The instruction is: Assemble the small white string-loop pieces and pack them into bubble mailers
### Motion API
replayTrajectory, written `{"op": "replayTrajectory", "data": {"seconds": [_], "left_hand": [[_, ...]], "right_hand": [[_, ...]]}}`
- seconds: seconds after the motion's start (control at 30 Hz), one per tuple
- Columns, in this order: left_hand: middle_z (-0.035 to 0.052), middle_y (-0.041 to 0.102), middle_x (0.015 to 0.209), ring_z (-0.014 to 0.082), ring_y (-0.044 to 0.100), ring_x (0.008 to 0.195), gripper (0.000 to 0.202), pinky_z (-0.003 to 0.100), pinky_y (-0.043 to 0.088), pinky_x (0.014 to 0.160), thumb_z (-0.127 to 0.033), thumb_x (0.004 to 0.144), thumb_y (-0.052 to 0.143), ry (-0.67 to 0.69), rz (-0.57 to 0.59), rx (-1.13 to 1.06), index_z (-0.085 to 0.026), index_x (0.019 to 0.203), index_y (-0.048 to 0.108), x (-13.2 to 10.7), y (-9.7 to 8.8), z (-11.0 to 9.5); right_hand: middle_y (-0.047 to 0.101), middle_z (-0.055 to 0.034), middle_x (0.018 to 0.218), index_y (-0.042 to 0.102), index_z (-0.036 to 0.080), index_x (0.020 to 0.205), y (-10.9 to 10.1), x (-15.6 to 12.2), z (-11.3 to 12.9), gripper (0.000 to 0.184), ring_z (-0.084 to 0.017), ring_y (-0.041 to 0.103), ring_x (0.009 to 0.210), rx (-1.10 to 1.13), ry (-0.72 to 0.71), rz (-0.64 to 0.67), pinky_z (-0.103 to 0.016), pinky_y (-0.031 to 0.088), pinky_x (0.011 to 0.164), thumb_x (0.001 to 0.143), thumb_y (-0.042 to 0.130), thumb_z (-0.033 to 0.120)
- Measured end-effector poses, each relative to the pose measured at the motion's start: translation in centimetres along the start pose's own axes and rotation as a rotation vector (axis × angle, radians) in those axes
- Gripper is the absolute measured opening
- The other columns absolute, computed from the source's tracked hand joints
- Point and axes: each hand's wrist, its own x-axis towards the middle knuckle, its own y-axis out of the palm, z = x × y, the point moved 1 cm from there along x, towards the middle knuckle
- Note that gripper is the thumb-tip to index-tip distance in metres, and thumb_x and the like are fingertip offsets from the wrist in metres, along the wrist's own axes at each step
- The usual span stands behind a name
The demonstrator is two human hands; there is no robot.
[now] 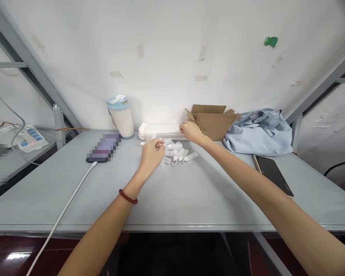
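Observation:
My left hand point(153, 153) reaches over a loose pile of small whitish translucent plastic tubes point(176, 151) with thin white cords. Its thumb and fingers are curled together at the pile's left side; what they hold, if anything, is hidden. Farther back, my right hand point(191, 131) is closed at the right end of a stack of flat white card pieces point(161, 130) lying along the wall. Its fingertips touch or nearly touch the stack, and I cannot make out what is pinched there.
An open cardboard box point(214, 124) stands behind my right hand, beside a bundled light-blue cloth point(258, 134). A dark phone point(273, 174) lies to the right. At left are a lidded cup point(122, 119) and another phone point(105, 147) with a white cable point(64, 211).

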Motion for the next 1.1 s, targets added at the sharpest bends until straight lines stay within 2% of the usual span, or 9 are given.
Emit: {"op": "replayTrajectory", "data": {"seconds": [0.13, 0.3, 0.37, 0.5, 0.6, 0.73, 0.87, 0.97, 1.1], "left_hand": [[0.0057, 0.066, 0.073, 0.0104, 0.050, 0.045, 0.023, 0.024, 0.035, 0.043, -0.037, 0.077, 0.056, -0.232, 0.059, -0.385, -0.014, 0.081, 0.060, 0.3, -0.4, -0.2], [0.0134, 0.068, 0.085, 0.0167, 0.062, 0.059, 0.046, 0.025, 0.040, 0.045, -0.059, 0.075, 0.056, -0.393, -0.026, -0.784, -0.015, 0.088, 0.053, 1.1, -1.9, -0.2], [0.0115, 0.068, 0.085, 0.0196, 0.064, 0.066, 0.040, 0.026, 0.043, 0.047, -0.054, 0.075, 0.057, -0.387, -0.093, -0.850, -0.016, 0.088, 0.054, 1.6, -2.6, 0.2], [0.0054, 0.066, 0.075, 0.0163, 0.062, 0.063, 0.013, 0.027, 0.048, 0.053, -0.022, 0.066, 0.060, -0.399, -0.201, -0.818, -0.015, 0.076, 0.058, 2.0, -3.1, 1.0], [0.0043, 0.064, 0.068, 0.0150, 0.060, 0.062, 0.010, 0.027, 0.049, 0.056, -0.014, 0.057, 0.063, -0.333, -0.125, -0.731, -0.012, 0.067, 0.060, 1.6, -2.6, 0.7], [0.0041, 0.067, 0.069, 0.0159, 0.062, 0.063, 0.020, 0.027, 0.050, 0.058, -0.019, 0.058, 0.068, -0.241, 0.146, -0.622, -0.012, 0.077, 0.066, 0.0, -0.6, -0.5], [0.0052, 0.071, 0.081, 0.0181, 0.065, 0.071, 0.027, 0.029, 0.050, 0.065, -0.025, 0.060, 0.073, -0.179, 0.358, -0.562, -0.015, 0.085, 0.069, -1.4, 1.2, -1.1], [0.0048, 0.071, 0.084, 0.0176, 0.065, 0.073, 0.030, 0.029, 0.050, 0.067, -0.028, 0.060, 0.076, -0.163, 0.405, -0.555, -0.016, 0.086, 0.069, -1.7, 1.7, -0.9], [0.0022, 0.067, 0.071, 0.0135, 0.059, 0.060, 0.028, 0.026, 0.045, 0.057, -0.038, 0.064, 0.074, -0.170, 0.341, -0.507, -0.015, 0.078, 0.066, -1.4, 1.9, -0.4]], "right_hand": [[0.059, -0.0152, 0.096, 0.063, 0.013, 0.089, -1.3, -1.5, 0.3, 0.027, -0.025, 0.052, 0.089, -0.038, -0.031, -0.126, -0.034, 0.034, 0.069, 0.083, 0.039, 0.003], [0.057, -0.0110, 0.092, 0.058, 0.018, 0.086, -2.6, -6.4, 0.5, 0.032, -0.022, 0.047, 0.082, -0.067, -0.140, -0.400, -0.033, 0.033, 0.069, 0.087, 0.030, 0.003], [0.057, -0.0103, 0.092, 0.058, 0.019, 0.084, -2.5, -8.6, 0.3, 0.033, -0.021, 0.046, 0.082, -0.077, -0.153, -0.469, -0.033, 0.033, 0.069, 0.087, 0.030, 0.003], [0.057, -0.0103, 0.092, 0.058, 0.020, 0.082, -1.5, -12.0, -0.5, 0.028, -0.021, 0.046, 0.086, -0.056, -0.188, -0.624, -0.033, 0.038, 0.075, 0.088, 0.034, 0.006], [0.055, -0.0143, 0.109, 0.058, 0.019, 0.095, -0.9, -13.2, -0.9, 0.014, -0.026, 0.045, 0.103, -0.018, -0.190, -0.593, -0.040, 0.039, 0.086, 0.088, 0.046, 0.019], [0.034, -0.0187, 0.141, 0.041, 0.018, 0.129, -1.2, -13.9, 0.0, 0.054, -0.035, 0.027, 0.130, 0.078, -0.225, -0.370, -0.053, 0.030, 0.100, 0.080, 0.056, 0.035], [0.021, -0.0189, 0.148, 0.024, 0.019, 0.141, -2.0, -14.3, 1.6, 0.083, -0.037, 0.017, 0.136, 0.146, -0.218, -0.193, -0.059, 0.021, 0.104, 0.071, 0.061, 0.046], [0.031, -0.0187, 0.141, 0.024, 0.018, 0.141, -2.3, -14.5, 2.1, 0.086, -0.035, 0.028, 0.130, 0.185, -0.226, -0.186, -0.058, 0.019, 0.104, 0.068, 0.062, 0.044], [0.041, -0.0167, 0.130, 0.033, 0.020, 0.135, -2.4, -14.5, 1.9, 0.071, -0.034, 0.037, 0.119, 0.136, -0.240, -0.278, -0.056, 0.022, 0.101, 0.072, 0.060, 0.039]]}}
